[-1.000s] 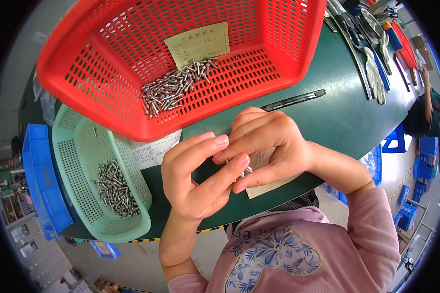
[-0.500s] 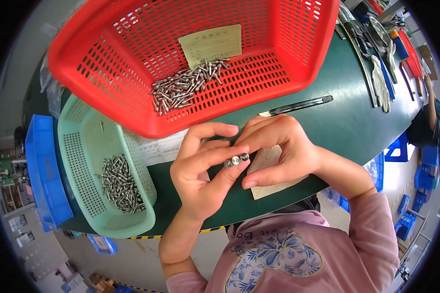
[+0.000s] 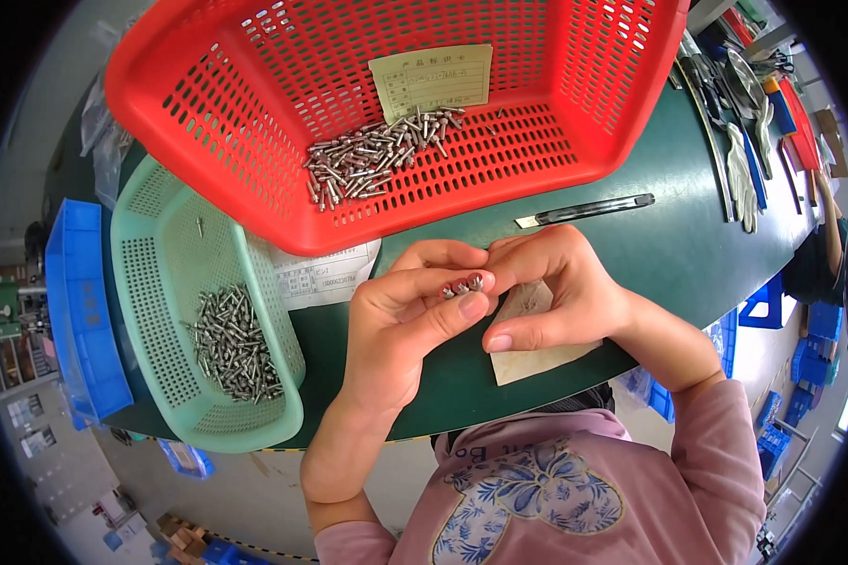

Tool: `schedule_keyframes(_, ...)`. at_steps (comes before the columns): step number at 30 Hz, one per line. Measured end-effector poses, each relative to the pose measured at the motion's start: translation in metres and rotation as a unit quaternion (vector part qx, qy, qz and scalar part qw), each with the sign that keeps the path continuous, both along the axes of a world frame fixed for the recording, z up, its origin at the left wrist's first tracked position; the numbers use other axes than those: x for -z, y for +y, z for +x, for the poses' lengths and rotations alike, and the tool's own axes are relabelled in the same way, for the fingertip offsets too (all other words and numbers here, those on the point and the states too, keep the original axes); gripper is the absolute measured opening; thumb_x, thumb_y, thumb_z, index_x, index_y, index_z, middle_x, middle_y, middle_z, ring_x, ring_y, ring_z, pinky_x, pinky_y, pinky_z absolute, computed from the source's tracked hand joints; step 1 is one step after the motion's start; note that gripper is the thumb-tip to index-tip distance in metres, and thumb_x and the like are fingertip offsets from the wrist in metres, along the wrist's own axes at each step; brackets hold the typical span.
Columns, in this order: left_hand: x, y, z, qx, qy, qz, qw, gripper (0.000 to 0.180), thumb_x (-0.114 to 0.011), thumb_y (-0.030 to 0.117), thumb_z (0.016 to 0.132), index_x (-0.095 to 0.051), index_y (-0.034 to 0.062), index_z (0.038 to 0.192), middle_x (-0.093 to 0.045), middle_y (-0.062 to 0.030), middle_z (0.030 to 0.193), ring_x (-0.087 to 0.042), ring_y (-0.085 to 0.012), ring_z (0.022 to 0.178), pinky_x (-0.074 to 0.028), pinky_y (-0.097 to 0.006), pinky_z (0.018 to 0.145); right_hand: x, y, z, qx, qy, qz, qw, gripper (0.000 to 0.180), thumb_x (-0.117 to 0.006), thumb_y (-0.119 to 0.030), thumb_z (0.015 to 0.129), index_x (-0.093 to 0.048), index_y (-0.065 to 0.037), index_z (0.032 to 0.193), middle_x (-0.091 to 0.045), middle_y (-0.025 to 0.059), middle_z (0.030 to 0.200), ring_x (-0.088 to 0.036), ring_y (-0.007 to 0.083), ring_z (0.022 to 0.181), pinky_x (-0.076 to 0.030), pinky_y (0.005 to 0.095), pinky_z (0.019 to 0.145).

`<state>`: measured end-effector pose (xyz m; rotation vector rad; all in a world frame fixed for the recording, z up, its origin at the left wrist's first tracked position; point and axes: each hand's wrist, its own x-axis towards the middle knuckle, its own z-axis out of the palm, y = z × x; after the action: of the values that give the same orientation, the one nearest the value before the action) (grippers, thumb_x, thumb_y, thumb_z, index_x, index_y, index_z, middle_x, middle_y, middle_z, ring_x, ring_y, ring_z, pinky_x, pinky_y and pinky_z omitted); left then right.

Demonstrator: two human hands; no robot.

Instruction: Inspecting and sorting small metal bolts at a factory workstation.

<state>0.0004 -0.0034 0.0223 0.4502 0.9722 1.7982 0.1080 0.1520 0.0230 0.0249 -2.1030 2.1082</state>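
And here are the metal pins (image 3: 464, 285), right at the centre of the action, three shiny ends showing in a neat row. The left hand (image 3: 396, 320) has them pinched between thumb and index finger, those fingers closed snugly. The right hand (image 3: 561, 297) meets it from three o'clock, index fingertip just at the pins, thumb standing apart; whether its curled fingers grasp anything behind, nobody can tell from here. These look light, hard and stiff, hardly fragile, but smooth and round enough to roll and slip, so a pinch along the shanks, ends kept level, should serve best. Out at twelve o'clock looms the red basket (image 3: 297, 235), a loose pile of pins (image 3: 377, 155) inside and a yellowish card (image 3: 429, 80) against its back wall. At nine o'clock sits the green basket (image 3: 271, 320) with its own darker heap (image 3: 240, 344), a printed sheet (image 3: 325, 282) lying between it and the left hand. Mind the hazard between one and two o'clock: a box cutter (image 3: 584, 211), blade bared on the green tabletop (image 3: 650, 273), near the right knuckles! Beige paper (image 3: 528, 363) lies under the right hand, at five o'clock.
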Motion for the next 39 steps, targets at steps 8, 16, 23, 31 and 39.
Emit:
schedule_keyframes(8, -0.002, 0.000, 0.001, -0.003, -0.019, -0.016, 1.000, 0.016, -0.064, -0.004, 0.081, -0.067, -0.0027, 0.096, -0.053, -0.0109, 0.113, -0.061, -0.0167, 0.088, -0.051, -0.027, 0.082, -0.002, 0.000, 0.000, 0.000, -0.012, -0.014, 1.000, 0.026, -0.079, -0.011, 0.070, -0.067, 0.002, 0.089, -0.065, 0.0067, 0.078, -0.060, 0.0091, 0.069, -0.050, 0.0250, 0.066)
schedule_keyframes(16, -0.002, 0.000, 0.001, -0.003, -0.012, -0.019, 1.000, 0.016, -0.064, -0.004, 0.081, -0.067, -0.0026, 0.096, -0.054, -0.0110, 0.112, -0.061, -0.0174, 0.089, -0.051, -0.028, 0.081, -0.002, 0.000, 0.000, -0.003, -0.015, -0.015, 1.000, 0.026, -0.079, -0.011, 0.070, -0.067, 0.002, 0.089, -0.065, 0.0063, 0.077, -0.060, 0.0084, 0.069, -0.049, 0.0245, 0.066)
schedule_keyframes(23, -0.005, 0.008, 0.004, -0.168, 0.615, -0.006, 0.770, 0.025, -0.071, 0.001, 0.065, -0.072, 0.0072, 0.090, -0.059, -0.0080, 0.098, -0.059, -0.0226, 0.087, -0.049, -0.031, 0.074, -0.006, 0.003, 0.000, 0.005, -0.035, -0.028, 0.999, 0.027, -0.080, -0.012, 0.069, -0.068, 0.002, 0.088, -0.067, 0.0072, 0.078, -0.061, 0.0091, 0.070, -0.050, 0.0239, 0.067)
schedule_keyframes(31, -0.001, 0.012, 0.008, -0.195, 0.663, 0.036, 0.722, 0.034, -0.069, -0.001, 0.065, -0.069, 0.0049, 0.098, -0.057, -0.0114, 0.106, -0.057, -0.0244, 0.092, -0.049, -0.030, 0.075, 0.000, 0.007, -0.002, 0.080, 0.135, 0.177, 0.972, 0.031, -0.082, -0.017, 0.062, -0.070, -0.003, 0.087, -0.068, 0.0074, 0.082, -0.062, 0.0189, 0.073, -0.048, 0.0302, 0.067)
schedule_keyframes(39, -0.004, 0.003, 0.002, -0.019, 0.171, -0.033, 0.985, 0.025, -0.050, 0.004, 0.083, -0.057, -0.0071, 0.105, -0.048, -0.0154, 0.119, -0.052, -0.0218, 0.106, -0.045, -0.032, 0.088, -0.002, 0.010, -0.004, 0.194, 0.259, 0.353, 0.878, 0.036, -0.081, -0.025, 0.059, -0.069, -0.009, 0.089, -0.067, -0.0006, 0.081, -0.058, 0.0165, 0.068, -0.042, 0.0297, 0.065)
